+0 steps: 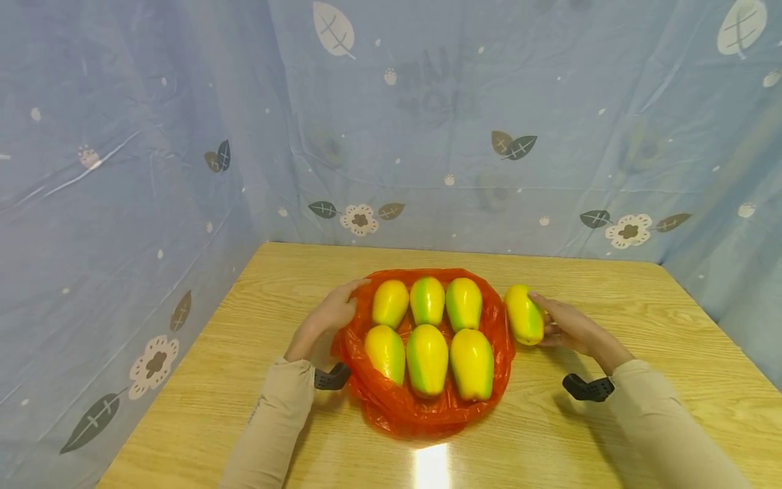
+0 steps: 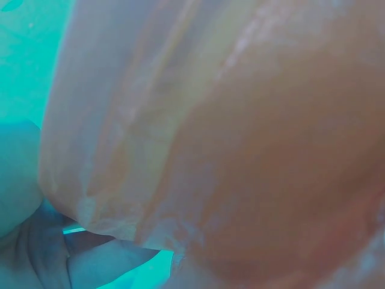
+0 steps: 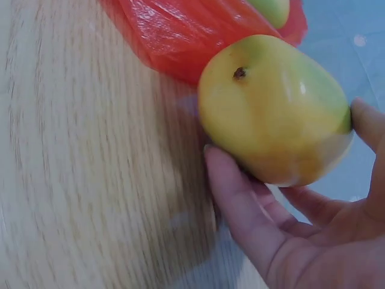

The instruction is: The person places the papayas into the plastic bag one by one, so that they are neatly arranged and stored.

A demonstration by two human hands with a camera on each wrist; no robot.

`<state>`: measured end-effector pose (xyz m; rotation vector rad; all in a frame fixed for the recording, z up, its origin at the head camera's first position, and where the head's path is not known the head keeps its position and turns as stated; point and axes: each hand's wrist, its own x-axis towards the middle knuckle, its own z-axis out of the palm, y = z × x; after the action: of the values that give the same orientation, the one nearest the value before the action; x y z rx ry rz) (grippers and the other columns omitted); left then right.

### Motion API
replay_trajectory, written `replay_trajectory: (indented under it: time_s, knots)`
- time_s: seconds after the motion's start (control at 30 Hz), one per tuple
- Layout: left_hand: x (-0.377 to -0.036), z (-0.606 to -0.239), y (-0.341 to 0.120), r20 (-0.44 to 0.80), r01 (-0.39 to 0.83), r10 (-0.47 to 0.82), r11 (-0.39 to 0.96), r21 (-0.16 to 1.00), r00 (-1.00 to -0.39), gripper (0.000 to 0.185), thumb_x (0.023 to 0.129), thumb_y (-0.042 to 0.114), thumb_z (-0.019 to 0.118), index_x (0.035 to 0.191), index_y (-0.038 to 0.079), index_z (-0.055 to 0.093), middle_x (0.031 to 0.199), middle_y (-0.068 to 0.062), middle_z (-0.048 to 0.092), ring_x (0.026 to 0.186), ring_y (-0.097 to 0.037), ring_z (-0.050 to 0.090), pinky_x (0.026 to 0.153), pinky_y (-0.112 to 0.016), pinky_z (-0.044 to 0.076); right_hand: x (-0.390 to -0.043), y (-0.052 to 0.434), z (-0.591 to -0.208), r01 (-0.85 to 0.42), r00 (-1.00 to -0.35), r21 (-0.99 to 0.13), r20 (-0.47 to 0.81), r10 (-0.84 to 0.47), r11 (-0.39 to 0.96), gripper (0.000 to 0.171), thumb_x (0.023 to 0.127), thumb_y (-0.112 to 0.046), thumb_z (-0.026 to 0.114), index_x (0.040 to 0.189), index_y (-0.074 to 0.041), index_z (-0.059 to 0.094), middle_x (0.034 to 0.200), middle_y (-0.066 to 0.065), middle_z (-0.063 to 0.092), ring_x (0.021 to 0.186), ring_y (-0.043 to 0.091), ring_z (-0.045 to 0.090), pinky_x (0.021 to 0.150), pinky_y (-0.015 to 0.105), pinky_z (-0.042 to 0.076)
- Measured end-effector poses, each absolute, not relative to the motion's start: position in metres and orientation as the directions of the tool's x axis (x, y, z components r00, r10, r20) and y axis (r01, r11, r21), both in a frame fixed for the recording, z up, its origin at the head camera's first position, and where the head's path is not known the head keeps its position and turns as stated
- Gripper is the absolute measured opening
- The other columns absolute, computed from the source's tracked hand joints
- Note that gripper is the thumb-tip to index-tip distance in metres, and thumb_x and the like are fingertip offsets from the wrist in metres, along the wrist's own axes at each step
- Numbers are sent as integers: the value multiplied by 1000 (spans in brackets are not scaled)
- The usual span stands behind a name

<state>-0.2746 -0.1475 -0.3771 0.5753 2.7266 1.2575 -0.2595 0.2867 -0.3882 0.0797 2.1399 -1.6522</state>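
Mangoes [image 1: 427,329], six of them in two rows of three, lie on an orange plastic bag [image 1: 421,407] spread over the wooden table [image 1: 244,380], apparently as a liner to keep them gathered. At the bag's three o'clock edge, the right hand [image 1: 571,328] cups a seventh mango [image 1: 524,314], thumb and fingers curled round it, just outside the plastic. The left hand [image 1: 330,316] rests at about ten o'clock, fingers fairly straight against the bag's rim.

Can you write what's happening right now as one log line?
right hand: holds mango beside orange bag | left hand: on bag edge | six mangoes on bag
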Motion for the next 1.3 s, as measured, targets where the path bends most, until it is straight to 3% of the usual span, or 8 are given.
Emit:
replay_trajectory:
  time_s: [0.47,1.0,1.3]
  knots:
    - [-275,-377,-146,94,325,378,616,718,-921,50,91,-8,36,140,-2,43,141,-24,42,123,-37,43,105,-48,34,-253,306,-383,296,-927,-946,-318,-200,132,68,99,-49,34,140,4,20,112,18,42,88,16,63,85,40,53]
    - [-275,-377,-147,92,317,373,602,733,-923,49,91,-8,36,140,-2,42,142,-23,41,131,-39,35,107,-50,30,-243,317,-374,304,-927,-943,-260,-271,-136,28,100,-43,38,117,-21,43,102,8,56,90,20,65,85,41,53]
    - [-275,-378,-147,94,317,370,608,728,-924,50,91,-8,36,140,-1,43,142,-23,41,131,-39,35,107,-50,29,-240,308,-370,292,-929,-932,-223,-296,-213,23,100,-40,38,113,-23,46,103,6,56,92,20,63,81,35,55]
